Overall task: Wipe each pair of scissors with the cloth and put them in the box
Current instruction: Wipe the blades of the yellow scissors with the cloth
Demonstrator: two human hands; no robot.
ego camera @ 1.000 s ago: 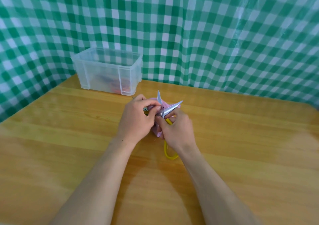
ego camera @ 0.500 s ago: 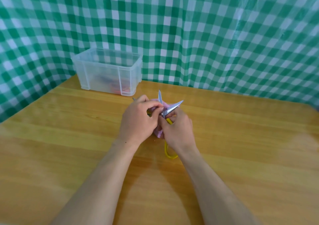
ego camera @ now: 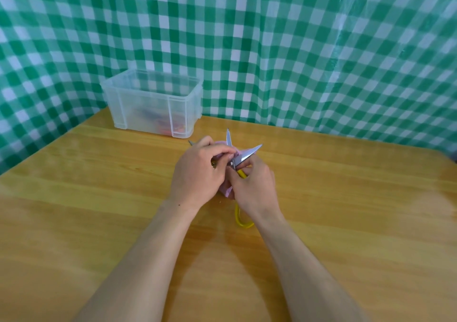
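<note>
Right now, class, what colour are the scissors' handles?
Yellow; the scissors' handle loop shows best in the head view.

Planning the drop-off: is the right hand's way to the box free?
Likely yes: the box is open-topped, and only the left hand lies partly between it and the right hand, holding scissors.

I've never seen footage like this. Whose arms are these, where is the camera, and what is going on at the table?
No machine here: these are a person's two bare arms, filmed by one camera worn on the head, looking forward and down. The right hand holds yellow-handled scissors, blades spread open. The left hand pinches a pink cloth at the blades. Both work above a wooden table. At its far left stands a clear plastic box with colourful things blurred inside. Green checked sheeting hangs behind.
</note>
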